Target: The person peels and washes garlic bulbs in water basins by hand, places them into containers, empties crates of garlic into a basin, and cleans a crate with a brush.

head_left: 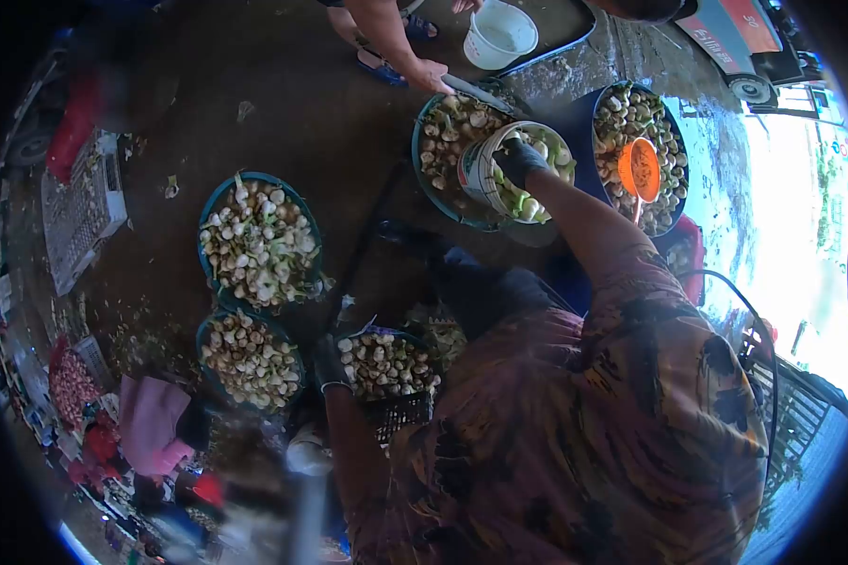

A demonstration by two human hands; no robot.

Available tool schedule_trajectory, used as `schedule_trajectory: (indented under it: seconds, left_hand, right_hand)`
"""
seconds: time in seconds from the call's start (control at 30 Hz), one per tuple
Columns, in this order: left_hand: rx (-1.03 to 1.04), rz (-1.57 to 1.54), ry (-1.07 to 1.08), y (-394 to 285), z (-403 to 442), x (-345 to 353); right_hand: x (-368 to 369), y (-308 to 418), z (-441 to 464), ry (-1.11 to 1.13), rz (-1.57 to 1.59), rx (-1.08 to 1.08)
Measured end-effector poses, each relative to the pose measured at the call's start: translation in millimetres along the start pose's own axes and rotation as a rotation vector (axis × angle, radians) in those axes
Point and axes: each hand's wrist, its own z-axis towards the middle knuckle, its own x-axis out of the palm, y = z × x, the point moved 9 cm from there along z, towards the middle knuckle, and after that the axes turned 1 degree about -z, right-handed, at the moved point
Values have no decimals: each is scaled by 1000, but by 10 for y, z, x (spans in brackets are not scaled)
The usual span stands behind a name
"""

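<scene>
My right hand (520, 162), in a dark glove, grips the rim of a white bucket (481, 174) that holds pale bulbs with green stems. The bucket leans over a teal-rimmed tub (419, 155) of similar bulbs. My left hand (330, 365), also gloved, is low beside a crate of bulbs (386, 363). A dark, thin line runs up from near it; whether the hand holds this is unclear. Another person's hand (429, 75) holds a grey pipe-like thing (476, 92) at the tub's far edge.
To the right, a blue tub (678, 141) of bulbs carries an orange scoop (640, 169). Two round tubs of bulbs (259, 245) stand left. An empty white bucket (499, 36) is at the top. A grey crate (85, 212) and other people are at far left.
</scene>
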Motion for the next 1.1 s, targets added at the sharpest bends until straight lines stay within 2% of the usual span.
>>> schedule_trajectory:
  seconds: [0.07,0.13,0.2,0.3,0.37,0.5,0.57,0.6,0.63,0.7,0.73,0.77,0.83,0.9,0.93,0.97,1.03,1.1]
  left_hand:
    - [325,605,31,-322,70,85]
    - [377,668,33,-450,358,78]
    - [419,682,25,-505,272,63]
    - [462,629,-11,-638,37,-25]
    - [452,585,-47,-737,-144,-75]
    - [14,715,400,-510,-722,473]
    - [-202,535,533,-382,-809,951]
    - [-236,440,542,-432,-821,1176]
    - [-233,342,523,-508,-784,1353]
    - [27,215,342,-1096,-470,1491]
    - [161,170,258,-1393,-350,1545]
    - [395,224,91,-1488,-261,1728]
    - [-26,-125,302,-1606,179,1886]
    - [74,-282,22,-1701,536,1766]
    - [-314,-961,-9,-1569,692,1710]
    - [-689,-1647,-69,-1560,759,1767]
    - [-958,-1794,-160,-1223,838,1943]
    - [-1034,-2126,-379,-990,934,1845]
  right_hand:
    - [112,-198,-173,7,20,-44]
    - [404,-553,-246,46,70,28]
    - [431,-621,-365,37,86,59]
    - [-67,-47,-550,-49,59,32]
    - [-143,164,-99,-249,34,-54]
    - [108,793,978,-479,3,-175]
    - [672,1002,1732,-137,154,-145]
    - [1041,1106,1874,47,210,-110]
    - [1293,1315,1774,89,333,-96]
    - [1611,1790,1531,141,567,-64]
    - [2046,1875,1630,222,519,-30]
    - [2484,1956,1741,303,468,0]
    - [3097,2218,1599,328,629,-149]
    - [3635,2539,1164,558,947,-168]
    - [3855,2673,829,719,1137,-119]
    - [4041,2654,481,735,1179,49]
    - [4348,2492,-294,734,1220,397]
    - [4732,2169,-741,855,1058,257]
